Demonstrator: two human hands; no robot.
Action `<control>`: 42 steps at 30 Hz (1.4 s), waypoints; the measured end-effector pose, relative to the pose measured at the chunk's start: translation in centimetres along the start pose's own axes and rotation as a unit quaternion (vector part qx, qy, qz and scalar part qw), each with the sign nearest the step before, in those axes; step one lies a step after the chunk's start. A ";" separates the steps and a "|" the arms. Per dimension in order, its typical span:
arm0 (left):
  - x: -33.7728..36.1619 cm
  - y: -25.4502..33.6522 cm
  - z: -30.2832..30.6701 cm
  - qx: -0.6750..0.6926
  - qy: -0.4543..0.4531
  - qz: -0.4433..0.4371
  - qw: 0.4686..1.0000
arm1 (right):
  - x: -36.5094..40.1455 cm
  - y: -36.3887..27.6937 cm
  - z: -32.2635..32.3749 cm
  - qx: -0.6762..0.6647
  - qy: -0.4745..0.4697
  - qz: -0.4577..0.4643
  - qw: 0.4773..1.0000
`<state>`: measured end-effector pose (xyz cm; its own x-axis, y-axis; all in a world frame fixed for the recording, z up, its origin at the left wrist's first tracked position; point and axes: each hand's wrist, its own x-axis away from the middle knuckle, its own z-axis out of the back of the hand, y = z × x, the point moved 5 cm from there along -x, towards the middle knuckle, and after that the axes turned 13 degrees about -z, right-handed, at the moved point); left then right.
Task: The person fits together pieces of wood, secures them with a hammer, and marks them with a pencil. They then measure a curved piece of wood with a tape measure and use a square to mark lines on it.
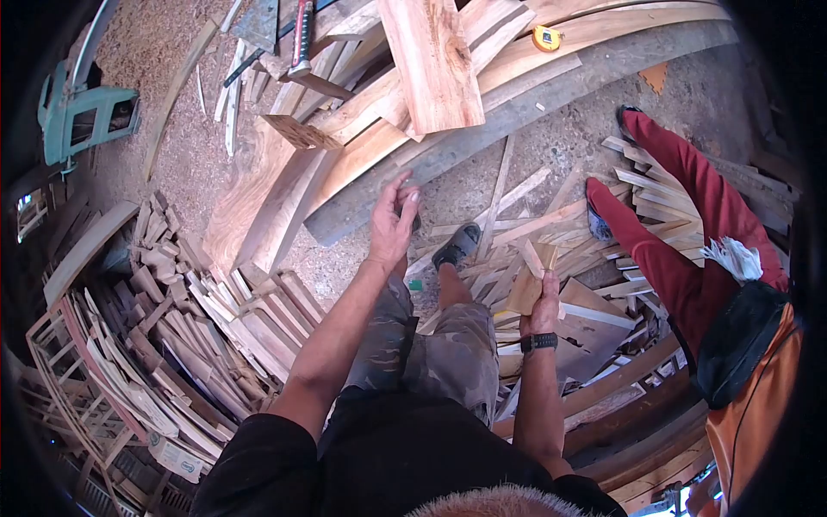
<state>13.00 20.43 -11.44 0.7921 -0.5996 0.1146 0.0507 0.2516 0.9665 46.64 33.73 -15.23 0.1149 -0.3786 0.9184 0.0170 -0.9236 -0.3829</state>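
Note:
My right hand [543,303], with a dark watch at its wrist, is closed around a short wooden board [524,291] in front of my right knee. My left hand [394,220] is stretched forward with nothing in it, its fingers loosely bent and apart from the thumb. Just beyond its fingertips runs a long grey plank [353,214] on the floor. Farther ahead, a wide reddish-brown board [431,69] lies across the other planks.
A yellow tape measure [545,38] and a handsaw [258,24] lie among the boards ahead. Stacked offcuts [185,302] fill the left, with a teal machine [90,116] beyond. Scrap strips [551,220] cover the floor at right, where a person in red trousers [655,224] stands.

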 end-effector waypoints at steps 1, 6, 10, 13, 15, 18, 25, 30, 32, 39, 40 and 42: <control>0.4 0.1 0.3 0.001 -0.033 0.056 0.998 | 0.3 0.0 -0.3 -0.003 0.020 -0.012 1.000; 2.1 -0.7 0.9 -0.009 -0.122 0.062 0.990 | -0.4 -0.8 -2.9 -0.008 -0.044 0.023 0.999; 3.9 -1.5 -0.2 0.090 -0.130 0.118 0.980 | 2.1 -2.7 -6.5 0.151 -0.067 0.136 0.977; 4.9 0.0 -0.3 0.182 -0.119 0.179 0.959 | 4.6 -2.9 -9.9 0.226 -0.123 0.150 0.955; 5.5 1.1 -0.5 0.235 -0.124 0.169 0.949 | 5.8 -3.4 -11.7 0.291 -0.120 0.221 0.923; 6.2 2.1 -1.1 0.255 -0.185 0.135 0.939 | 5.5 -2.8 -12.4 0.371 -0.110 0.256 0.886; 7.5 3.2 -0.6 0.187 -0.328 0.200 0.904 | 9.0 -4.3 -15.5 0.495 -0.146 0.290 0.806; 7.9 4.4 0.2 0.167 -0.370 0.182 0.896 | 10.3 -4.8 -15.9 0.503 -0.165 0.276 0.802; 8.5 4.5 0.4 0.163 -0.382 0.174 0.893 | 11.1 -4.8 -16.1 0.521 -0.176 0.282 0.787; 11.0 4.3 1.4 0.164 -0.307 0.118 0.930 | 9.6 -4.2 -13.0 0.508 -0.175 0.136 0.833; 10.7 4.7 3.2 0.146 -0.259 0.118 0.948 | 8.9 -4.2 -11.9 0.475 -0.168 0.211 0.837; 9.4 4.6 6.7 0.095 -0.166 0.108 0.976 | 8.1 -5.9 -12.3 0.431 -0.147 0.304 0.837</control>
<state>16.65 10.86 -4.35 0.5296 -0.7687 0.3586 -0.2348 0.2734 0.9328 35.23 35.35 -4.33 0.5993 -0.6160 0.5113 0.5618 -0.1314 -0.8168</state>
